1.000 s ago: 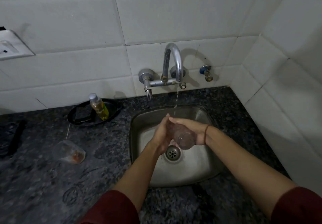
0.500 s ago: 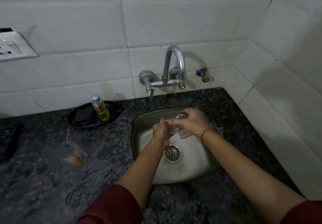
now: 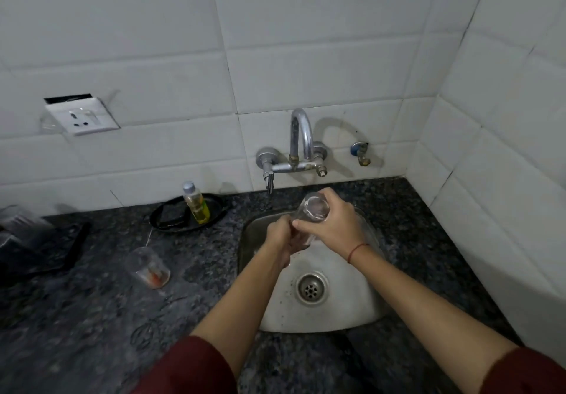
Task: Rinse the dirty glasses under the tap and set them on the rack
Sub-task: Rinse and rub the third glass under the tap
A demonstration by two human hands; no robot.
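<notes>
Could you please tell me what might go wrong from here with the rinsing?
The left hand and right hand hold the glass tilted above the steel sink; if wet, it could slip and break. Its raised end looks close to the tap and might knock it. The other glass on the counter holds orange residue; a hasty reach could tip it.

Dim, flat light — soft blur, wide-angle bending at edges.
</notes>
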